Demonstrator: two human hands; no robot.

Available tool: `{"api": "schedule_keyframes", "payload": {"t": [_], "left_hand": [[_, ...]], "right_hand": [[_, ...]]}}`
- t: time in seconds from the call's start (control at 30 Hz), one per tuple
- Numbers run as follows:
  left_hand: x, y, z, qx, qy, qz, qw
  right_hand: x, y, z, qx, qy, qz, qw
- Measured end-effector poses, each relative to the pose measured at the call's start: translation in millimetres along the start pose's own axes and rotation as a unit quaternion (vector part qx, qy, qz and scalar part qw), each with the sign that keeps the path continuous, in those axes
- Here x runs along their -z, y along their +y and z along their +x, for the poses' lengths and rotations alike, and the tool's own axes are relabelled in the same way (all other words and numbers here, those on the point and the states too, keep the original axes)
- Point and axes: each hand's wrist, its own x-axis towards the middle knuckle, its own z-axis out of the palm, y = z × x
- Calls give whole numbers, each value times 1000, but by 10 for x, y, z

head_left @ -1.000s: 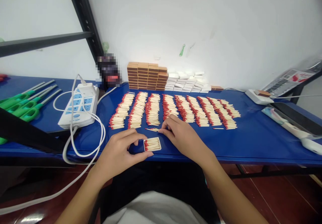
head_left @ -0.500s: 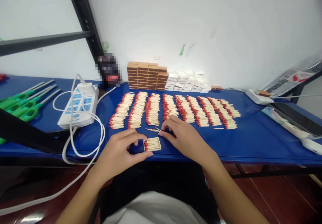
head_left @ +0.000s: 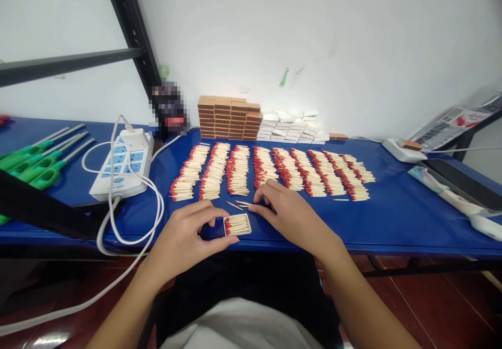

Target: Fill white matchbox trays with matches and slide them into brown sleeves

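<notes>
A matchbox tray (head_left: 237, 231) filled with red-tipped matches (head_left: 240, 223) sits near the front edge of a blue table (head_left: 396, 202), the center of the dial, with 12 straight ahead. At its 9 o'clock, a worker's left hand (head_left: 196, 228) has thumb and forefinger spread around the tray's left end; whether they clamp it cannot be told. Just beyond, at 12 o'clock, three loose matches (head_left: 234, 205) lie on the tabletop. The right hand (head_left: 280, 205), at 2 o'clock, bends its thumb and forefinger close together at the tail ends of two of them, though a firm pinch cannot be made out. A black phone (head_left: 465, 181) lies at 3 o'clock. Farther back, rows of matches (head_left: 238, 171) fan from 11 to 2 o'clock, heads mostly toward 9. A white power strip (head_left: 124, 168) rests at 10 o'clock. Against the white wall (head_left: 314, 35), brown matchboxes (head_left: 230, 121) are stacked at 12 o'clock, beside a pile of small white boxes (head_left: 290, 128) at 1 o'clock.
</notes>
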Motion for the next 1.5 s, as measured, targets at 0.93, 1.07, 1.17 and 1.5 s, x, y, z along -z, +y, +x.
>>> {"api": "schedule_keyframes", "payload": {"t": [0.93, 1.07, 1.17, 1.5], "left_hand": [[10, 14, 5, -5, 2, -3, 1000], [10, 8, 13, -2, 2, -8, 1000], [0, 1, 16, -2, 3, -9, 1000], [0, 9, 22, -2, 5, -8, 1000]], "right_hand": [[9, -71, -1, 9, -18, -2, 1000], [19, -84, -4, 5, -19, 3, 1000], [19, -75, -7, 16, -21, 7, 1000], [13, -59, -6, 23, -28, 2, 999]]}}
